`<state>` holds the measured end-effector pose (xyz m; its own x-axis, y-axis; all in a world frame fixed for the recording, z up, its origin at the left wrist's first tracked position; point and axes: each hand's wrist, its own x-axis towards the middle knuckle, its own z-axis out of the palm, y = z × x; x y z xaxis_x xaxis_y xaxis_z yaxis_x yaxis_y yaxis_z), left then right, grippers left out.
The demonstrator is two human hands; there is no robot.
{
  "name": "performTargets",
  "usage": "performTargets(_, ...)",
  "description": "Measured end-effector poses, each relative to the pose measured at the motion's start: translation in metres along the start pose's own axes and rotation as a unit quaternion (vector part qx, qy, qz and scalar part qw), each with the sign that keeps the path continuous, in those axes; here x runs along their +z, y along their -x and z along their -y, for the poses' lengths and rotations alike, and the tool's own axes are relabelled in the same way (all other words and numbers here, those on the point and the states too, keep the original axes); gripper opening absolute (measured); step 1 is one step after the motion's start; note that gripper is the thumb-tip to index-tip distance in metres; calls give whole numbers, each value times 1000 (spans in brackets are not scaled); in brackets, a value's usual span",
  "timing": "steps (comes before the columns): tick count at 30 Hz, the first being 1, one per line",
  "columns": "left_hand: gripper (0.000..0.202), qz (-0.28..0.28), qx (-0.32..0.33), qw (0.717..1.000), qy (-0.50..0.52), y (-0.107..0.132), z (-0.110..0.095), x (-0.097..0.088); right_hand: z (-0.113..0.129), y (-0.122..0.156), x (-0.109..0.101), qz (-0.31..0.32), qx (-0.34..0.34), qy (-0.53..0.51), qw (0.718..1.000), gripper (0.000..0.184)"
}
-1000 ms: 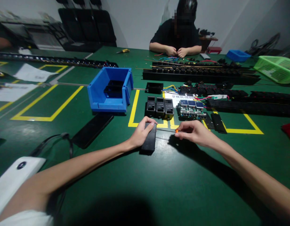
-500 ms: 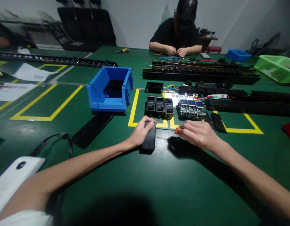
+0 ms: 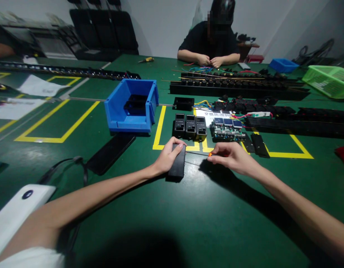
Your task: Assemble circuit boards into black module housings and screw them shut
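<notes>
My left hand [image 3: 168, 156] is closed over the top of a black oblong block [image 3: 177, 165] that stands on the green table [image 3: 188, 216]. My right hand [image 3: 230, 156] pinches the orange handle of a small screwdriver [image 3: 209, 154]. Its thin shaft points left at the side of the block. Just beyond my hands stand three black modules [image 3: 190, 126] and a group of green circuit boards with blue displays [image 3: 228, 128].
A blue bin [image 3: 131, 106] stands left of the modules, and a flat black plate [image 3: 110, 152] lies in front of it. Long black strips [image 3: 239, 89] cross the table farther back. A person in black sits opposite, working on wires. A green basket [image 3: 328, 80] is far right.
My right hand rolled over the screwdriver handle and back again. The left hand and the block stayed put.
</notes>
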<state>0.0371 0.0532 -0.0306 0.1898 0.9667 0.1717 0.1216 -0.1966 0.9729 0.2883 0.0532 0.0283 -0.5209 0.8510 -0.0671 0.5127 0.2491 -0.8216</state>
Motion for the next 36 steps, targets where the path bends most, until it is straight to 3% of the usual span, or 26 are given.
performTargets(3, 20, 10, -1, 1000, 0, 1, 0, 0, 1, -3, 1, 34, 88, -101, 990, 36)
performTargets(6, 21, 13, -3, 1000, -2, 1, 2, -1, -1, -3, 3, 22, 86, -81, 993, 36)
performTargets(9, 22, 12, -2, 1000, -7, 1, 3, -1, -3, -2, 4, -31, -2, 42, 999, 29)
performTargets(13, 21, 10, 1, 1000, -7, 1, 4, -2, -8, -1, 0, -64, -122, 148, 979, 20)
performTargets(16, 21, 9, -1, 1000, -8, 1, 4, -2, -16, -2, -5, -55, -222, 222, 948, 9)
performTargets(18, 22, 8, -4, 1000, -5, 1, 4, -1, -22, -2, -7, -68, -273, 285, 916, 11)
performTargets(20, 22, 6, -7, 1000, 1, 0, 4, -1, -27, -2, -7, -87, -299, 337, 888, 12)
performTargets(22, 21, 2, -9, 1000, 6, 0, 3, -1, -30, -2, -7, -97, -305, 356, 878, 12)
performTargets(24, 21, -1, -12, 1000, 12, 0, 3, -1, -29, -2, -6, -91, -298, 339, 888, 14)
performTargets(30, 22, 8, -21, 999, 27, 2, 4, 0, -19, -4, -6, -49, -237, 191, 951, 18)
performTargets(36, 23, 13, -6, 1000, -3, 2, 3, -1, -8, -6, -7, -7, -32, 9, 999, 31)
